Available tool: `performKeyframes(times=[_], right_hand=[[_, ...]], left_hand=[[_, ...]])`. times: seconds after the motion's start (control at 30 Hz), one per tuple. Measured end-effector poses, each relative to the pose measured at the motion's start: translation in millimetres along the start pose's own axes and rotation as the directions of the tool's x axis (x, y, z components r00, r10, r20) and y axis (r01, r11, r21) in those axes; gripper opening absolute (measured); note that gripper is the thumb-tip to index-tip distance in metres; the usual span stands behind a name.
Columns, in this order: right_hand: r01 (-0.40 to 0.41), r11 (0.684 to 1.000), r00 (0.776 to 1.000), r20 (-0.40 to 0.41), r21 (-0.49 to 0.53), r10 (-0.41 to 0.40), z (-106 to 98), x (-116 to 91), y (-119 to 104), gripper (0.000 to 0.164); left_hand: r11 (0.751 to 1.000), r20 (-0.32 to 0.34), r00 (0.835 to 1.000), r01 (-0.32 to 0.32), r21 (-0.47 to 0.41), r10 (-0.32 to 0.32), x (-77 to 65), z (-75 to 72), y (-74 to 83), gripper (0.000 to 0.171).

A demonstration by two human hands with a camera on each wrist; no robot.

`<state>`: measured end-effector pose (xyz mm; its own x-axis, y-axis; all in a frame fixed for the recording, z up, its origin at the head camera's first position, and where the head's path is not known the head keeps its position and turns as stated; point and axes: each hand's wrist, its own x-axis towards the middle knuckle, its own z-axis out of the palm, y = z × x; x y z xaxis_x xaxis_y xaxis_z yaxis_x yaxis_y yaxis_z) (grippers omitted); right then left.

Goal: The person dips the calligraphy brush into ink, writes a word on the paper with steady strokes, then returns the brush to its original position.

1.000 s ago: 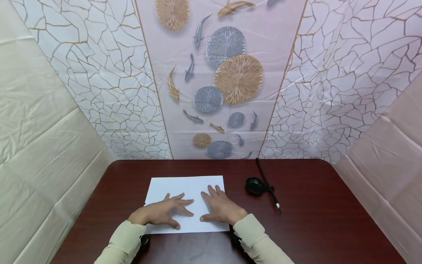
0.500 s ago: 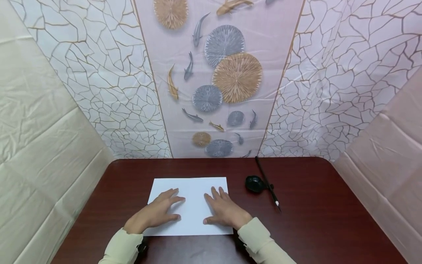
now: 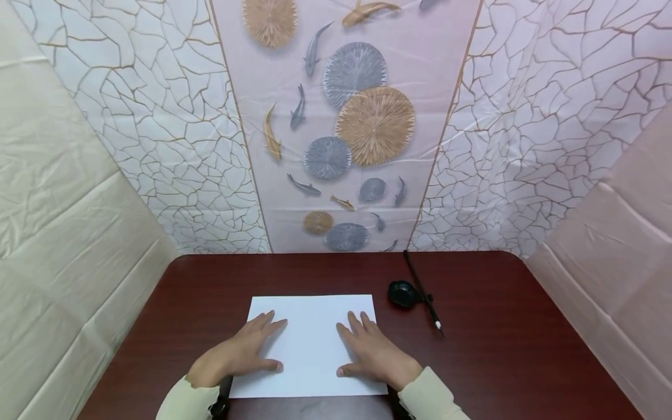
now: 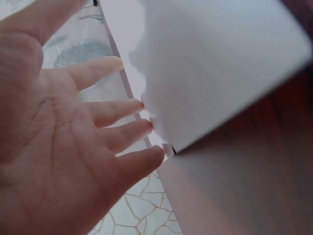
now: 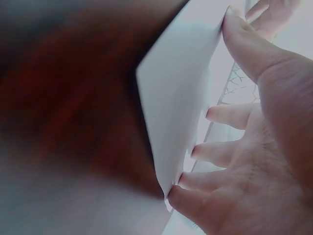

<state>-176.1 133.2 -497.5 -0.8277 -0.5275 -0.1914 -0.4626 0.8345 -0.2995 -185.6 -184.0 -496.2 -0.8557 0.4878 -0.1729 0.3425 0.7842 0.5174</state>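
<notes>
The white sheet of paper [image 3: 312,344] lies flat on the tabletop [image 3: 499,350], closer to the person and a little farther right than half a second ago; both hands have come with it. That suggests the sheet is being drawn into place rather than lifted. The left hand [image 3: 241,353] rests on its left part and the right hand [image 3: 378,356] on its right, fingers spread and nearly straight, pinching nothing. Between them the paper's surface shows no marks. To the right, apart from the sheet, sit a dark dish [image 3: 402,294] and a brush [image 3: 419,284] lying just beside it, neither in the paper's way. Beyond hangs a koi-printed backdrop [image 3: 328,204].
</notes>
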Motion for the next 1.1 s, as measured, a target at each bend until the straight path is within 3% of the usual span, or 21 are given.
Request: performKeyframes(times=[0.37,0.67,0.93,1.1], right_hand=[[0.014,1.0,1.0,0.004,0.026,-0.014,-0.8,-24.9,8.8,0.094],[0.006,0.998,1.0,0.013,0.066,-0.007,0.8,-40.5,17.9,0.095],[0.002,0.983,0.998,0.055,0.184,-0.012,-4.0,-53.0,32.5,0.105],[-0.007,0.983,0.997,0.079,0.184,-0.008,-10.5,-54.7,35.2,0.109]], left_hand=[[0.998,0.128,0.991,0.036,-0.05,-0.029,-7.9,10.7,14.6,0.125],[0.999,0.102,0.995,0.022,-0.036,-0.018,-13.6,21.5,30.4,0.126],[1.0,0.131,0.991,0.014,-0.003,-0.013,-1.0,34.1,31.2,0.131],[1.0,0.119,0.993,0.005,0.026,-0.008,8.0,43.5,25.2,0.133]])
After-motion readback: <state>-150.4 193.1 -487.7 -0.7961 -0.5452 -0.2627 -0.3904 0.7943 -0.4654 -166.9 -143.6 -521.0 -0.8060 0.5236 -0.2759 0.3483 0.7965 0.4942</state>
